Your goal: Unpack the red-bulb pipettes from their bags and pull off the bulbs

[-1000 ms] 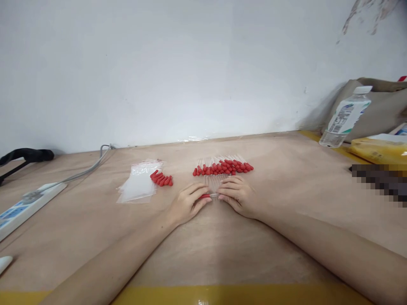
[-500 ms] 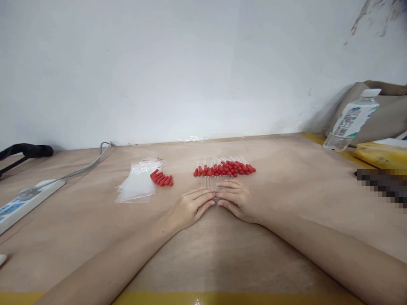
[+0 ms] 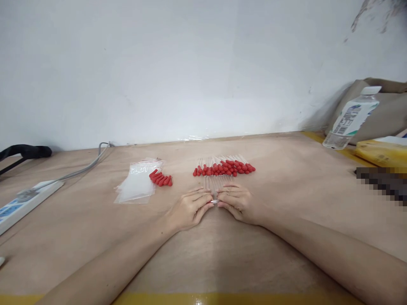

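Observation:
My left hand (image 3: 190,207) and my right hand (image 3: 237,202) rest on the brown table (image 3: 222,254), fingertips meeting in a pinch around a thin clear glass dropper tube (image 3: 215,201). The red bulb on it is hidden under my left fingers. Just beyond my hands lies a row of assembled droppers with red bulbs (image 3: 224,168) and clear tubes (image 3: 216,182). To the left sits a small heap of loose red rubber bulbs (image 3: 161,178) beside a stack of clear zip bags (image 3: 136,186).
A white power strip (image 3: 22,201) with a grey cable (image 3: 85,167) lies at the left, a black handle (image 3: 25,151) behind it. At the right stand a water bottle (image 3: 351,117), a brown bag (image 3: 384,110) and a yellow packet (image 3: 381,154). A white wall backs the table.
My hands have drawn closer together, and the red bulb seen in my left fingers a second ago is now covered. The camera view shifted slightly.

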A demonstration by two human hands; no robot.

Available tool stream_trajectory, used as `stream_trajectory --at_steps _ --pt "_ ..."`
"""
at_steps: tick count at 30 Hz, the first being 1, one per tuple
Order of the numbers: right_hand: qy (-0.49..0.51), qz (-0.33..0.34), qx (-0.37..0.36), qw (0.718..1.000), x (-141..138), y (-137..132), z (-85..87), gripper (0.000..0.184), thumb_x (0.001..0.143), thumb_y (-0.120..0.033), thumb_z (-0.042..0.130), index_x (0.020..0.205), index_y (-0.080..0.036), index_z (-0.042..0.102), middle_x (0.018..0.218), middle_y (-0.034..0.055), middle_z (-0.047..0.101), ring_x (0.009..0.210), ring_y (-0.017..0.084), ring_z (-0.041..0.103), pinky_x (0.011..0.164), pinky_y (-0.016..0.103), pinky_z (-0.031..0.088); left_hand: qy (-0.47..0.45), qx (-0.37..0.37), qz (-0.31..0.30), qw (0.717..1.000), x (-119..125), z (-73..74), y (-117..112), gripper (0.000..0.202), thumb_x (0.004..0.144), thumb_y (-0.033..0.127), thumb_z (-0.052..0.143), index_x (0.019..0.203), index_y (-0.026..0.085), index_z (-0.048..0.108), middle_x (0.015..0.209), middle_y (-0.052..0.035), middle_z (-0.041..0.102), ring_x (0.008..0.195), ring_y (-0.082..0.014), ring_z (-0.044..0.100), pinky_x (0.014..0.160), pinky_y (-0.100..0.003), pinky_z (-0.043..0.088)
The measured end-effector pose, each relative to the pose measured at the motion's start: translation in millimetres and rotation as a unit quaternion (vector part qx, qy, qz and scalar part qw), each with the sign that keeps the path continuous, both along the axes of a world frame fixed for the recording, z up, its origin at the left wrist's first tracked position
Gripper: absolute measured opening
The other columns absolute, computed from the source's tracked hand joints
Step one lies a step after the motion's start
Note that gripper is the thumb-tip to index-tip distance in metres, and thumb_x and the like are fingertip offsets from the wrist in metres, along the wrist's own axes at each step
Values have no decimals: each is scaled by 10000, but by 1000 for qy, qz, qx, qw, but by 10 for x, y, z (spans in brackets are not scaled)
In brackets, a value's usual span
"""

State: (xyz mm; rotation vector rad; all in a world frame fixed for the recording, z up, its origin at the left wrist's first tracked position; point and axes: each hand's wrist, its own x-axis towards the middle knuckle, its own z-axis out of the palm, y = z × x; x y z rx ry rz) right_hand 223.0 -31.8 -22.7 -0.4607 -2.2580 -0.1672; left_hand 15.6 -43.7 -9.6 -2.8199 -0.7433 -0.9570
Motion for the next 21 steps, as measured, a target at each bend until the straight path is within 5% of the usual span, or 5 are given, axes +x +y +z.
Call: stream_trajectory --at_steps 17,21 --pt "-28 -9 93 995 151 -80 56 143 832 -144 503 942 -161 592 875 42 686 945 153 599 902 343 437 1 3 -27 1000 -50 1 -6 154 837 164 496 976 154 561 961 -55 671 982 -156 597 943 -342 446" --pt "17 -41 75 996 345 13 94 169 819 -132 514 957 -172 603 902 60 677 947 167 591 856 348 453 -38 32 18 999 -205 27 8 150 834 138 495 959 158 574 946 -56 669 984 -156 592 914 -326 461"
